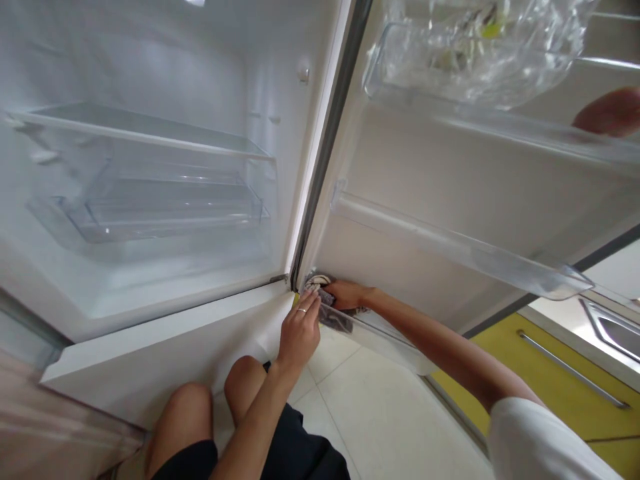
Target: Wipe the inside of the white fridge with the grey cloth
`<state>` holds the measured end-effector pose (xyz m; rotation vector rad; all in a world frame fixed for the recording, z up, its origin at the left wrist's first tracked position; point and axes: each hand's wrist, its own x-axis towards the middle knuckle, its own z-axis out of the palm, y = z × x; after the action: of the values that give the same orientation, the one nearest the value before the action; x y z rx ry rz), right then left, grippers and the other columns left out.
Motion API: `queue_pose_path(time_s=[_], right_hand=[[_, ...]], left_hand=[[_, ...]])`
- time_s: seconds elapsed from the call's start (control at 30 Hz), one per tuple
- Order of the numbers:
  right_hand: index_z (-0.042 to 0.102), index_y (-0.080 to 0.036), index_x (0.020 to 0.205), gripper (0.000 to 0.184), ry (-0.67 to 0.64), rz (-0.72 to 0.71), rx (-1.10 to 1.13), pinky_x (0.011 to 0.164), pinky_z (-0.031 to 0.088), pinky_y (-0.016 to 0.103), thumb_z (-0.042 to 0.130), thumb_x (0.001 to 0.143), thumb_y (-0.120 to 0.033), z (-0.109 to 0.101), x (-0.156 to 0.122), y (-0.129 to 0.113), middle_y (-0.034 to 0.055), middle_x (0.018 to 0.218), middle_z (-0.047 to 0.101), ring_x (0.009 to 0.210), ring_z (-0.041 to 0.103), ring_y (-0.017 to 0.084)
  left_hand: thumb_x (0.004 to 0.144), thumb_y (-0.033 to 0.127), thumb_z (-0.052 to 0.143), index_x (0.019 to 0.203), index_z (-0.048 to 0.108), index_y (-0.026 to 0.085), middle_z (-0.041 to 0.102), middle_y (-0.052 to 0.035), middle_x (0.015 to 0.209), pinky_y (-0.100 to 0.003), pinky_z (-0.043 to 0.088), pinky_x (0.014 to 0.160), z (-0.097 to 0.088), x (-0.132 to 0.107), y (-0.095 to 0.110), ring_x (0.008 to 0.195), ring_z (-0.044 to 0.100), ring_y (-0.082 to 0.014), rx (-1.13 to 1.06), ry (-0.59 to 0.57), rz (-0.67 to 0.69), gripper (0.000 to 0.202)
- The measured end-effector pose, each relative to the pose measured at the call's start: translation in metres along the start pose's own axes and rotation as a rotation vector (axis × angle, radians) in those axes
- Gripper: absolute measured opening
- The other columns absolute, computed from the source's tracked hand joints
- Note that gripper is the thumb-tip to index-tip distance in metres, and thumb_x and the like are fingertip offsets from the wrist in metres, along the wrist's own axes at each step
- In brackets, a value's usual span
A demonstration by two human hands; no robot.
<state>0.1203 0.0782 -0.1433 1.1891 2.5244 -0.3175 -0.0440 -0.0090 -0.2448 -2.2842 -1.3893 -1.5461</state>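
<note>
The lowest clear door bin (395, 343) of an open refrigerator is in front of me. At its hinge-side corner, my right hand (346, 295) reaches in from above, its fingers closed on a dark grey patterned cloth (327, 297). Part of that cloth shows through the bin's clear front wall. My left hand (299, 333), with a ring on one finger, rests at the same corner, fingers stretched out and close together over the bin's front edge. Its fingertips nearly meet the cloth; whether they touch it I cannot tell.
The refrigerator door (450, 193) stands wide on the right, with a middle bin (450, 240) and plastic-wrapped items (490, 53) above. A reddish-brown rounded item (610, 113) shows beside them. Left are a glass shelf (150, 130) and clear drawer (170, 207). Yellow cabinets (560, 380) stand behind.
</note>
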Motion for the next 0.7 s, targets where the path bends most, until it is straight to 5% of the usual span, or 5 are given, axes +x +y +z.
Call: queue_pose_path(time_s=[0.3,0.57,0.7], right_hand=[[0.078,-0.013,0.098,0.024,-0.119,0.023,0.159,0.069,0.047,0.024,0.070,0.079,-0.024,0.000,-0.015,0.016,0.0058,0.089,0.078,0.074,0.064,0.015],[0.078,-0.014,0.087,0.021,-0.255,0.282,0.344,0.057,0.045,0.023,0.072,0.069,-0.025,0.020,-0.107,0.047,0.0014,0.075,0.073,0.064,0.059,0.013],[0.078,-0.016,0.086,0.020,-0.285,0.415,0.241,0.054,0.043,0.025,0.068,0.070,-0.024,0.031,-0.151,0.048,0.0045,0.079,0.076,0.069,0.065,0.019]], left_hand=[[0.098,0.013,0.051,0.127,0.071,0.024,0.073,-0.0073,0.131,-0.045,0.055,0.112,-0.011,0.012,-0.001,0.133,0.062,-0.0237,0.085,-0.170,0.021,0.037],[0.092,0.009,0.052,0.128,0.070,0.018,0.069,-0.0108,0.137,-0.045,0.053,0.113,-0.015,0.011,0.007,0.139,0.056,-0.0261,0.142,-0.204,-0.005,0.041],[0.093,0.011,0.051,0.130,0.069,0.016,0.067,-0.0126,0.139,-0.046,0.053,0.112,-0.014,0.009,0.008,0.141,0.055,-0.0277,0.120,-0.210,-0.033,0.042]])
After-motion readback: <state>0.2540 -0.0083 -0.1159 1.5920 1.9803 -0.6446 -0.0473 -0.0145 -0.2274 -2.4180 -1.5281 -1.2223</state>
